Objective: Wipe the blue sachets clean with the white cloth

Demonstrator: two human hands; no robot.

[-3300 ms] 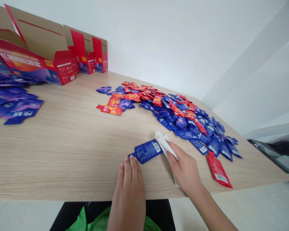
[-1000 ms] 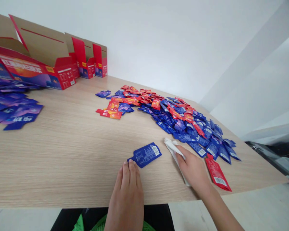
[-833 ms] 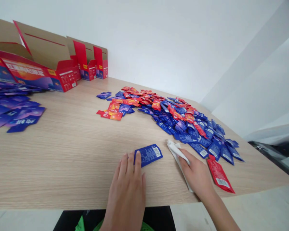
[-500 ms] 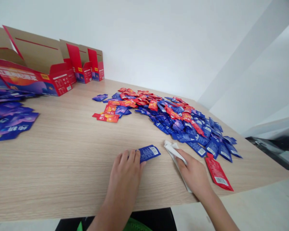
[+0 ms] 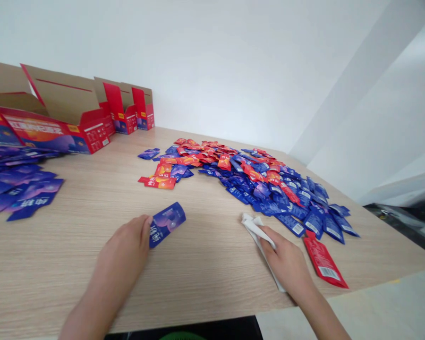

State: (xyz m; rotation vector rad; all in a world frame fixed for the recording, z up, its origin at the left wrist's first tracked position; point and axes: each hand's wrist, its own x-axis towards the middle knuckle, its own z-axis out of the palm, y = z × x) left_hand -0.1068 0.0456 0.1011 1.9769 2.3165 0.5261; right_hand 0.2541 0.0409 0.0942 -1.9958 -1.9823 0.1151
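My left hand [image 5: 129, 245] pinches one end of a blue sachet [image 5: 168, 223], its purple printed face turned up, over the middle of the table. My right hand [image 5: 286, 257] is closed around a folded white cloth [image 5: 255, 231] that rests on the tabletop. Just right of that hand lies a red sachet [image 5: 324, 262] with its barcode showing. Beyond both hands spreads a mixed heap of blue and red sachets [image 5: 265, 189]. At the far left are stacked blue sachets [image 5: 28, 189], apart from my left hand.
Open red and blue cardboard boxes [image 5: 60, 132] stand in a row at the back left. A white wall [image 5: 212, 71] rises behind the wooden table [image 5: 92, 222]. Something black [image 5: 403, 222] lies beyond the table's right edge.
My left hand has moved left with the blue sachet, which has flipped from its barcode side to its printed face. My right hand stays on the cloth. The view has tilted slightly.
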